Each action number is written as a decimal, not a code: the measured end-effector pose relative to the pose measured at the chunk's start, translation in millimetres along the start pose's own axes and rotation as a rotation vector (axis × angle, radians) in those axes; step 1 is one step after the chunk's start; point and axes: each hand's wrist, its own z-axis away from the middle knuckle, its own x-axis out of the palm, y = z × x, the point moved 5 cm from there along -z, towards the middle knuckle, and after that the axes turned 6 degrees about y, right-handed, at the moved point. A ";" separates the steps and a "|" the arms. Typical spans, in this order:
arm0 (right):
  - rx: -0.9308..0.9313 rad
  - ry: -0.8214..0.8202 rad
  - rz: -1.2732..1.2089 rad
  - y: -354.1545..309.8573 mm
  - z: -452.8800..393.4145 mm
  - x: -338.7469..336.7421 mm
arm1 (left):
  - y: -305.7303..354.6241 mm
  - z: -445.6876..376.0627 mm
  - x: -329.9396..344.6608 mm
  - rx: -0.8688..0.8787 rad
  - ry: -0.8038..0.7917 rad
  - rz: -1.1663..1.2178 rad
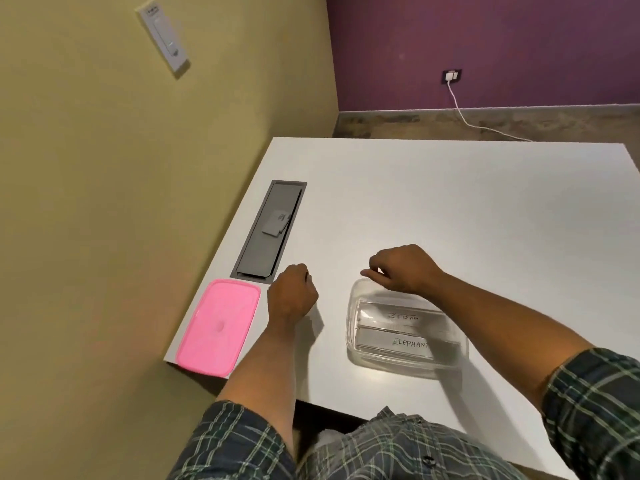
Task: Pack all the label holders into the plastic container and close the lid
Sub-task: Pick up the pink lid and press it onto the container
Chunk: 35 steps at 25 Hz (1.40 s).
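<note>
A clear plastic container (pixel 356 344) stands on the white table in front of me. Two clear label holders lie flat inside it, one marked ZEBRA (pixel 403 317) and one marked ELEPHANT (pixel 410 342). My right hand (pixel 405 268) hovers over the container's far rim with its fingers curled and thumb tip near the fingertips; I see nothing in it. My left hand (pixel 292 294) rests on the table as a fist, between the container and the pink lid (pixel 218 327). The lid lies flat at the table's left front corner, apart from the container.
A grey cable hatch (pixel 268 230) is set into the table behind the lid, with a small card lying in it. The table's left edge runs along a yellow wall. A white cable (pixel 464 116) trails across the floor beyond the far edge.
</note>
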 end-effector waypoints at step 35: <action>-0.608 -0.532 0.313 -237.9 -173.7 181.6 | -222.5 64.1 7.6 -0.173 -0.326 -0.369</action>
